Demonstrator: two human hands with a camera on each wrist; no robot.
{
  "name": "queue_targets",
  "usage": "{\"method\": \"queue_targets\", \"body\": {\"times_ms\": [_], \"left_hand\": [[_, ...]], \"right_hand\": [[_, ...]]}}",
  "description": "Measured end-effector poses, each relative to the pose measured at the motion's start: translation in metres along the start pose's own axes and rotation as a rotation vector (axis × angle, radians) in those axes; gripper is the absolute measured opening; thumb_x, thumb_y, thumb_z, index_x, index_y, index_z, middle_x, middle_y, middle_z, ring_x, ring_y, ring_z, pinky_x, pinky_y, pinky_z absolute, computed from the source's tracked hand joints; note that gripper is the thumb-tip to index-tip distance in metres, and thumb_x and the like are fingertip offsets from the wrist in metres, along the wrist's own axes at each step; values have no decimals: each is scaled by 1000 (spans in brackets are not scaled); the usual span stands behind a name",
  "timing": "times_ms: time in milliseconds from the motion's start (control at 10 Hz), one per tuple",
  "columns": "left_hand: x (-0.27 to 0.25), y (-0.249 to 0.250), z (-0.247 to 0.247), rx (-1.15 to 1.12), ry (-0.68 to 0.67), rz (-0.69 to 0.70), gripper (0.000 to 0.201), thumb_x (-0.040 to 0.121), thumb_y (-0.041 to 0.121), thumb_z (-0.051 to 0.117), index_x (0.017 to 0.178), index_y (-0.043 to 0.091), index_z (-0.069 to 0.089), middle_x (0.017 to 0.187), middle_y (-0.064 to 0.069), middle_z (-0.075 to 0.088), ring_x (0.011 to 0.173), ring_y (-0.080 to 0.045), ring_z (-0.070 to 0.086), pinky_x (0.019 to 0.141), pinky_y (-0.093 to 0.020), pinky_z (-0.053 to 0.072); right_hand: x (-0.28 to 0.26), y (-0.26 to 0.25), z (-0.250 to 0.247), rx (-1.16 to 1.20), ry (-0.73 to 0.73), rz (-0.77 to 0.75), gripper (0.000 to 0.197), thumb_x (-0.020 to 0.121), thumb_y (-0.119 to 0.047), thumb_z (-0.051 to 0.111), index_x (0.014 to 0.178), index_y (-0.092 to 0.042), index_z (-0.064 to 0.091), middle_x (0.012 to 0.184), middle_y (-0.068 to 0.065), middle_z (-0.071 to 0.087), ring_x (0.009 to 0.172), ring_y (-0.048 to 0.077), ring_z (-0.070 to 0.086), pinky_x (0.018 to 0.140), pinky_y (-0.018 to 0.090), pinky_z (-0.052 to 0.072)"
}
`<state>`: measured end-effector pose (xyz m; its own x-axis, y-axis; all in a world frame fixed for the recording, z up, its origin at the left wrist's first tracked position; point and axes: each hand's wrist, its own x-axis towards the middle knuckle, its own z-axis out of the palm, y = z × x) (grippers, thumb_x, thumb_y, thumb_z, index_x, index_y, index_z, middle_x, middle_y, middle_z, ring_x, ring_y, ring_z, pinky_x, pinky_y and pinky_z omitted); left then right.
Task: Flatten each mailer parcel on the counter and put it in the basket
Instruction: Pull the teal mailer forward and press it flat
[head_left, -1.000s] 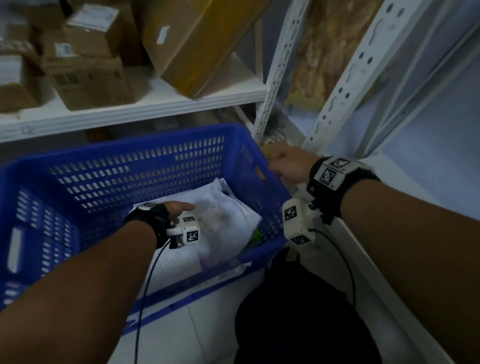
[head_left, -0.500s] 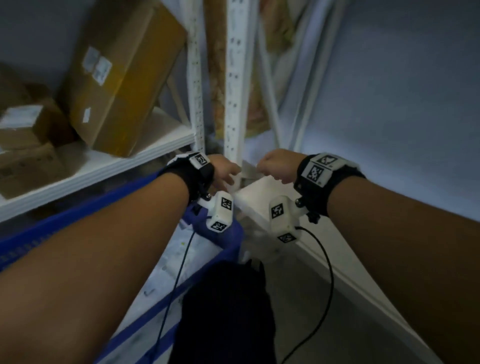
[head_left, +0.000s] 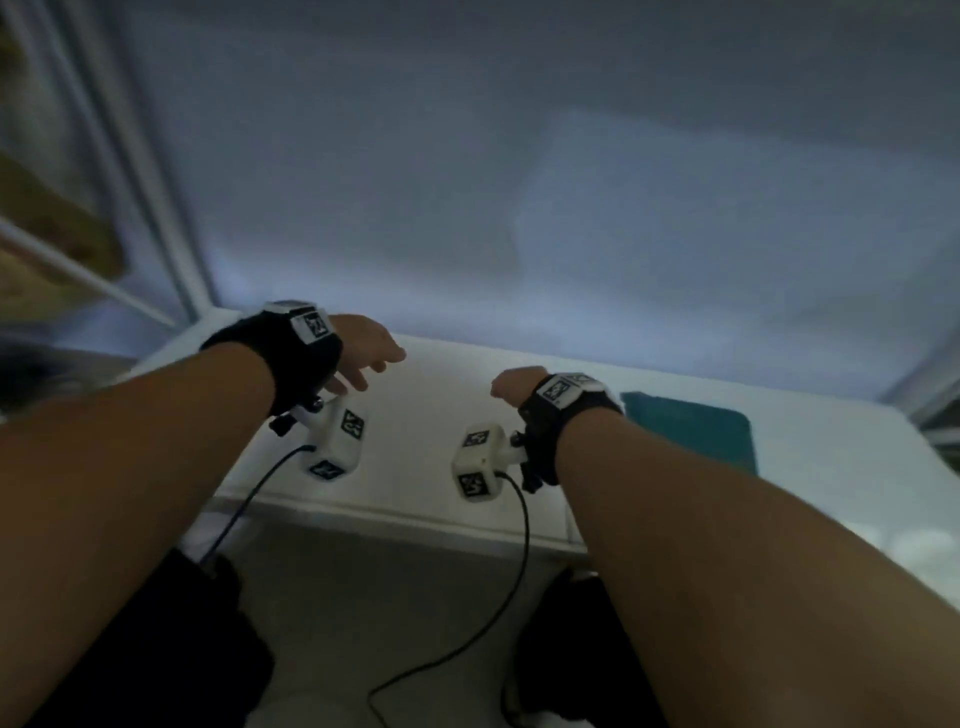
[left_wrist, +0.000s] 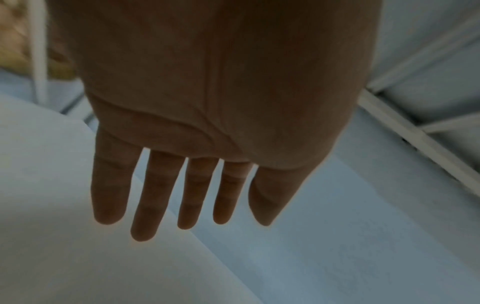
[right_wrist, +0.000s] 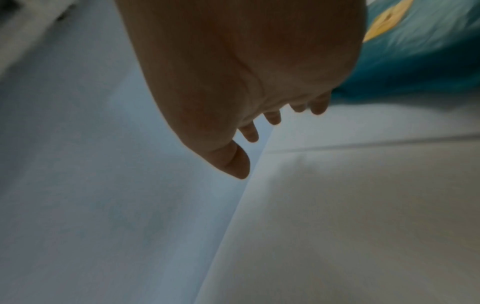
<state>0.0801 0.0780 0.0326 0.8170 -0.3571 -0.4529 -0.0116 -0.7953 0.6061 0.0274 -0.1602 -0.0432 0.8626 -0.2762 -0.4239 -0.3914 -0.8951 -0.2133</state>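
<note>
left hand (head_left: 363, 351) hovered left of centre over white counter (head_left: 426, 447), fingers (left_wrist: 145, 197) straight and spread, holding nothing. right hand (head_left: 517, 384) at centre, fingers loosely extended, empty. teal mailer parcel (head_left: 691, 428) lay flat on counter, right of frame.

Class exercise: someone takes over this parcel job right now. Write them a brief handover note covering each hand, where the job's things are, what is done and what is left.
Left hand: open, fingers spread, holding nothing, above the white counter.
Right hand: empty, fingers loosely bent, also over the counter.
Things: one teal mailer parcel lies on the counter, right of the right hand, untouched. The basket is out of view in these pictures.
Done: nothing can be confirmed from this moment.
Left: press the teal parcel flat, then carry it to the basket. Check the rest of the counter, since its right end is cut off.
</note>
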Motion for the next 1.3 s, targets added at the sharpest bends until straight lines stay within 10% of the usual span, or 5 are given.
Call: {"method": "queue_targets", "body": {"times_ms": [300, 500, 600, 800, 1300], "left_hand": [[62, 56, 111, 168, -260, 130, 32, 97, 40, 49, 120, 19, 56, 124, -2, 57, 104, -25, 63, 90, -40, 52], [83, 35, 125, 211, -275, 128, 28, 96, 40, 50, 117, 21, 57, 121, -4, 57, 100, -24, 64, 80, -35, 52], [82, 14, 119, 206, -257, 114, 29, 96, 39, 50, 117, 20, 58, 120, -5, 58, 101, -25, 65, 79, -35, 53], [72, -15, 87, 292, -103, 137, 35, 97, 32, 54, 125, 12, 58, 125, -10, 59, 113, -29, 58, 76, -27, 43], [68, -29, 71, 113, -89, 68, 37, 97, 31, 52, 126, 8, 56, 124, -17, 58, 99, -34, 63, 81, -38, 52]], "right_hand": [[-39, 186, 22, -90, -53, 511, 91, 65, -53, 62, 148, -27, 37, 154, 12, 36, 135, 34, 43, 103, 51, 43], [-12, 171, 40, -137, -159, 334, 37, 67, -45, 57, 101, -29, 60, 126, 10, 59, 107, 36, 60, 86, 46, 53], [-8, 126, 42, 162, -54, 346, 59, 90, -24, 64, 143, -11, 41, 147, 14, 42, 130, 32, 46, 68, 17, 41], [24, 54, 73, 199, -17, 255, 91, 84, -51, 61, 156, -23, 13, 161, 9, 17, 144, 33, 26, 115, 45, 28], [7, 63, 40, 86, 172, 330, 72, 90, -41, 60, 151, -20, 30, 155, 14, 33, 137, 36, 39, 112, 46, 35]]}}
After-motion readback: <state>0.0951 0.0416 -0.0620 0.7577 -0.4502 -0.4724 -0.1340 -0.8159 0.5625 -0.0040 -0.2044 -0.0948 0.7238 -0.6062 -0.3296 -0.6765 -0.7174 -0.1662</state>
